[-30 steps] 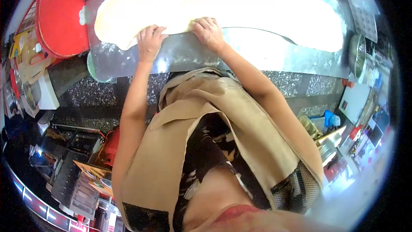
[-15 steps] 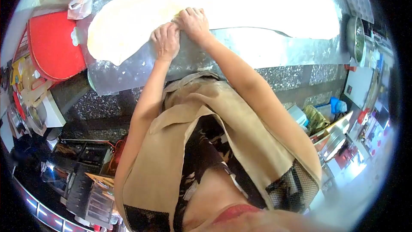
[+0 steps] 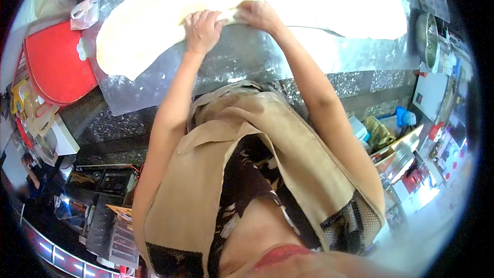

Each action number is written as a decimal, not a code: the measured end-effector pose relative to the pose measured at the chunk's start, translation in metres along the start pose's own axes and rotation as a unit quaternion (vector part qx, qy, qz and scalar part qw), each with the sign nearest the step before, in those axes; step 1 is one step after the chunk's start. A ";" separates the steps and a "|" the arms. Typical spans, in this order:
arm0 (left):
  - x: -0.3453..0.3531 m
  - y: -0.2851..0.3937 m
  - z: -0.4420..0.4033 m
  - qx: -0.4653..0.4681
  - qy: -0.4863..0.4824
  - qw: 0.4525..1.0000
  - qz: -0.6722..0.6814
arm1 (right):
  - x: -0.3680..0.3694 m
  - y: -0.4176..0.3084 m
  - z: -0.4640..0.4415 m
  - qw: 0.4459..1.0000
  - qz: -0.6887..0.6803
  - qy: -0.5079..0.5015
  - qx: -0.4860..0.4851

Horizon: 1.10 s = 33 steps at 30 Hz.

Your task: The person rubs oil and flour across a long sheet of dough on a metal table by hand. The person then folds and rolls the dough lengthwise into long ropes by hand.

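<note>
A long, pale sheet of dough (image 3: 149, 20) lies across the floured metal work surface (image 3: 139, 92), its right part washed out by glare. At the sheet's near edge, my left hand (image 3: 203, 32) has its fingers curled over the dough, thumb toward the right. A little to the right, my right hand (image 3: 261, 16) is closed on the same edge, its fingers bent and slightly blurred. Between the two hands a short stretch of the edge looks folded or rolled up. The undersides of my fingers are hidden.
A red seat or lid (image 3: 59, 64) stands against the surface's left end, with a white plastic bag (image 3: 85, 14) behind it. A metal bowl (image 3: 427, 41) sits at the right end. At far left, another person's arm (image 3: 31, 172) shows.
My hands have moved apart: the right hand shifted right along the dough's edge, and the left hand moved slightly up and right. The whole view has shifted a little.
</note>
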<state>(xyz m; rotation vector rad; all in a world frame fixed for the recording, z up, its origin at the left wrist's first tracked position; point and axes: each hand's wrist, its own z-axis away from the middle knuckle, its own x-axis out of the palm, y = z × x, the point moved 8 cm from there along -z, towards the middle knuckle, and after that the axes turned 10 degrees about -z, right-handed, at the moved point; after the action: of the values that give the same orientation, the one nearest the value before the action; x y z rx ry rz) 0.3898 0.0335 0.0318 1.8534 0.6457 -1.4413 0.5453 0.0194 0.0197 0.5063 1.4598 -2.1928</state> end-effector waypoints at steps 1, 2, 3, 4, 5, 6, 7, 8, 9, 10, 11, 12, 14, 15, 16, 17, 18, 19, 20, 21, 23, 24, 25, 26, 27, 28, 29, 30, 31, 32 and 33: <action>-0.005 -0.005 -0.007 -0.050 0.021 0.998 -0.016 | -0.010 -0.010 -0.005 0.997 0.070 0.045 0.000; -0.011 -0.009 -0.014 -0.100 0.044 0.993 -0.034 | -0.009 -0.006 -0.005 0.997 0.068 0.046 -0.001; -0.029 -0.004 -0.019 -0.122 0.123 0.984 -0.044 | -0.019 -0.018 -0.002 0.978 0.118 0.141 -0.100; -0.028 -0.002 -0.023 -0.119 0.125 0.984 -0.046 | -0.025 -0.031 0.008 0.938 0.167 0.233 -0.196; -0.020 0.007 -0.024 -0.065 0.117 0.991 -0.026 | -0.022 -0.022 0.016 0.941 0.161 0.238 -0.181; -0.012 0.017 -0.022 -0.011 0.108 0.994 -0.005 | -0.023 -0.015 0.033 0.941 0.160 0.238 -0.180; -0.007 0.033 -0.018 0.048 0.127 0.991 0.016 | -0.028 -0.012 0.055 0.935 0.161 0.244 -0.201; -0.011 0.049 -0.016 0.042 0.112 0.992 0.036 | -0.032 -0.007 0.068 0.928 0.162 0.250 -0.223; -0.005 0.050 -0.016 0.006 0.101 0.994 0.038 | -0.034 0.007 0.068 0.929 0.164 0.249 -0.221; 0.003 0.053 -0.016 -0.028 0.087 0.995 0.042 | -0.033 0.022 0.067 0.932 0.164 0.234 -0.222; 0.006 0.056 -0.020 -0.025 0.085 0.995 0.048 | -0.036 0.035 0.065 0.936 0.165 0.219 -0.222; 0.006 0.051 -0.024 -0.047 0.107 0.993 0.027 | -0.048 0.033 0.056 0.937 0.169 0.219 -0.215; 0.003 0.050 -0.029 -0.091 0.137 0.986 -0.005 | -0.056 0.053 0.017 0.994 -0.072 0.077 0.038; 0.002 0.056 -0.032 -0.085 0.147 0.985 0.000 | -0.070 0.040 0.014 0.984 0.030 0.165 -0.054; 0.002 0.063 -0.037 -0.079 0.159 0.984 0.006 | -0.081 0.025 0.018 0.948 0.132 0.249 -0.144; 0.004 0.076 -0.042 -0.073 0.159 0.985 0.009 | -0.087 0.018 0.030 0.931 0.152 0.272 -0.189; 0.008 0.097 -0.046 -0.018 0.145 0.988 0.041 | -0.091 0.027 0.043 0.931 0.154 0.276 -0.183; 0.013 0.118 -0.049 0.036 0.130 0.988 0.073 | -0.094 0.040 0.057 0.933 0.137 0.281 -0.180; 0.016 0.131 -0.052 0.040 0.129 0.988 0.077 | -0.098 0.053 0.073 0.934 0.120 0.286 -0.179; 0.020 0.149 -0.055 0.070 0.125 0.988 0.054 | -0.110 0.066 0.100 0.932 0.112 0.300 -0.168; 0.033 0.173 -0.060 0.099 0.116 0.987 0.041 | -0.134 0.111 0.138 0.932 0.182 0.294 -0.107; 0.037 0.181 -0.063 0.099 0.114 0.988 0.041 | -0.147 0.134 0.150 0.929 0.217 0.290 -0.070; 0.040 0.190 -0.064 0.119 0.119 0.985 0.030 | -0.163 0.152 0.160 0.911 0.242 0.329 -0.062; 0.043 0.199 -0.066 0.139 0.123 0.982 0.018 | -0.179 0.166 0.168 0.906 0.251 0.335 -0.061; 0.046 0.202 -0.068 0.140 0.121 0.983 0.017 | -0.192 0.182 0.168 0.920 0.232 0.308 -0.069; 0.050 0.202 -0.070 0.141 0.105 0.984 0.004 | -0.201 0.197 0.164 0.933 0.212 0.279 -0.077; 0.053 0.201 -0.070 0.142 0.089 0.986 -0.010 | -0.211 0.205 0.158 0.935 0.207 0.278 -0.078; 0.053 0.197 -0.069 0.140 0.086 0.986 -0.015 | -0.220 0.211 0.146 0.954 0.172 0.236 -0.065; 0.054 0.190 -0.069 0.121 0.074 0.990 -0.016 | -0.229 0.216 0.133 0.970 0.137 0.193 -0.053; 0.055 0.186 -0.070 0.102 0.062 0.993 -0.018 | -0.243 0.210 0.117 0.971 0.132 0.191 -0.056; 0.052 0.185 -0.070 0.076 0.073 0.994 -0.024 | -0.254 0.199 0.101 0.968 0.152 0.190 -0.064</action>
<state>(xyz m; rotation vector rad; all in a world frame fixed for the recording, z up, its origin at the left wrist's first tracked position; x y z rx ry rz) 0.5840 -0.0317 0.0316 2.0900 0.6702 -1.4305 0.8617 -0.0980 0.0419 1.0736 1.5751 -1.8136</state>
